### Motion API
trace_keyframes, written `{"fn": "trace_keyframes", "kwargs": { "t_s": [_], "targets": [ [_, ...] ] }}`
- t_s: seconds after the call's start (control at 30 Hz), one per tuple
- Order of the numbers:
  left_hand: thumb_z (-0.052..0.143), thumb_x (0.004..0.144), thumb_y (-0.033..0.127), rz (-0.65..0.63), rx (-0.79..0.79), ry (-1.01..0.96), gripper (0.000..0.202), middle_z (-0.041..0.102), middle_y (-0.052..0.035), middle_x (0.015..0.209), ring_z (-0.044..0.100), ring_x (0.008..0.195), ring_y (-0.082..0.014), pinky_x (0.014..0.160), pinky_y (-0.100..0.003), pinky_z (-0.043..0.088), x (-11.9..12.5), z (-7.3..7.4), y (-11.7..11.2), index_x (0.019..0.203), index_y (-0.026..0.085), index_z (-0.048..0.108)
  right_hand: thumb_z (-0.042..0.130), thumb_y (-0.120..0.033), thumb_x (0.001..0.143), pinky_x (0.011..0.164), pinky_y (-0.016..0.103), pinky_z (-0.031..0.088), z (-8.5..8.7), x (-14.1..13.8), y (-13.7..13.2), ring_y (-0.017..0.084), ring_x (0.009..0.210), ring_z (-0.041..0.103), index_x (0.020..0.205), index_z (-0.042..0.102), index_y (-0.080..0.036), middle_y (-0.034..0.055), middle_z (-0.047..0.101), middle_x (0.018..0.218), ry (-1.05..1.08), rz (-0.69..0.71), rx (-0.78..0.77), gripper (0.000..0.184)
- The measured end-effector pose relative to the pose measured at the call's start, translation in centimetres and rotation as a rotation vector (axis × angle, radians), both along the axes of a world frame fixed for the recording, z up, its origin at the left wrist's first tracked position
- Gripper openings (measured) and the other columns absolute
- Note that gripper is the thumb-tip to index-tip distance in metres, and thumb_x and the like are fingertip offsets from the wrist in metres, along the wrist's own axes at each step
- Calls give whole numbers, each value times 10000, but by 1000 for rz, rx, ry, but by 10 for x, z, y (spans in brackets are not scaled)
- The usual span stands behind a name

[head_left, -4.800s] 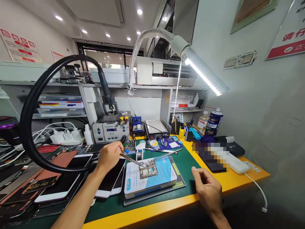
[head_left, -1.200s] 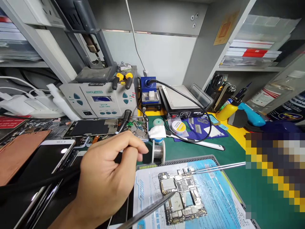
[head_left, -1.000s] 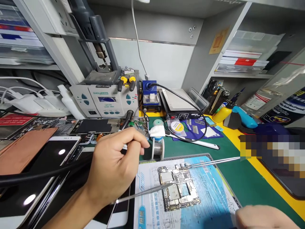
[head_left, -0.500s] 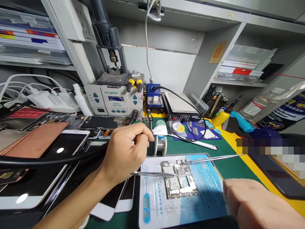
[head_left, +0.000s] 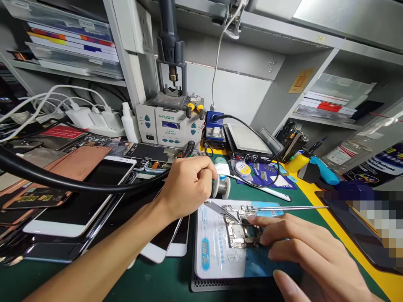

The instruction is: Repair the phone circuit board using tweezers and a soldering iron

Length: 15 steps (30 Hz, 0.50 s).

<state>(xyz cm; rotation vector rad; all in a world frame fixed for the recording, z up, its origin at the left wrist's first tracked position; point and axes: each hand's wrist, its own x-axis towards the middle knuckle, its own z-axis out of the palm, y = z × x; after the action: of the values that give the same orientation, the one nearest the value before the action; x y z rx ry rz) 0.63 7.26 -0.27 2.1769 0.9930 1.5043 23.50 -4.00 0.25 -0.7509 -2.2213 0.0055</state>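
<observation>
My left hand (head_left: 192, 180) is closed around a pair of metal tweezers (head_left: 222, 212), whose tip points down at the middle of a phone circuit board (head_left: 238, 230). The board lies on a white and blue printed work pad (head_left: 217, 264). My right hand (head_left: 308, 247) comes in from the right with its fingers stretched out. Its index fingertip is at the board, close to the tweezers' tip, and hides part of the board's right side. Behind the right hand lies another thin metal tool (head_left: 292, 208), which looks like tweezers, reaching from the board's upper edge to the right.
A spool of solder wire (head_left: 222, 187) stands behind the pad. Phones and screens (head_left: 91, 197) fill the left, crossed by a thick black hose (head_left: 103, 188). At the back are a hot-air station (head_left: 170, 126), a flat heating plate (head_left: 248, 140) and a white-handled brush (head_left: 270, 194).
My right hand has moved left over the pad, its fingers now stretched to the board. The left tweezers are angled more steeply downward. The view has shifted left.
</observation>
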Motion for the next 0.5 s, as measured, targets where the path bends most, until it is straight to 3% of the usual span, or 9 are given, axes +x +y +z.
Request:
{"fn": "trace_keyframes", "kwargs": {
  "t_s": [0.03, 0.17, 0.5],
  "targets": [
    [463, 812, 1, -2, 5, 0, 314, 639, 35, 561, 540, 495, -72, 513, -201, 379, 0, 1, 0, 621, 140, 669, 550, -59, 749, 716, 305, 621, -2, -3, 0, 216, 790, 755, 916, 602, -224, 51, 659, 776, 9, 7, 1, 240],
    [460, 807, -18, -13, 20, -6, 314, 646, 31, 569, 563, 517, -68, 531, -189, 387, 0, 3, -1, 614, 132, 659, 523, -27, 785, 783, 363, 618, -6, -12, -6, 244, 863, 760, 918, 570, -245, 60, 681, 828, 80, -181, -90, 259],
    [460, 798, -52, -47, 69, -16, 313, 629, 29, 573, 538, 521, -53, 526, -180, 375, 2, 3, -4, 616, 115, 653, 578, -41, 817, 800, 287, 648, 10, 1, -7, 210, 862, 782, 941, 555, -263, 45, 719, 845, -124, -119, -149, 256]
  ]
}}
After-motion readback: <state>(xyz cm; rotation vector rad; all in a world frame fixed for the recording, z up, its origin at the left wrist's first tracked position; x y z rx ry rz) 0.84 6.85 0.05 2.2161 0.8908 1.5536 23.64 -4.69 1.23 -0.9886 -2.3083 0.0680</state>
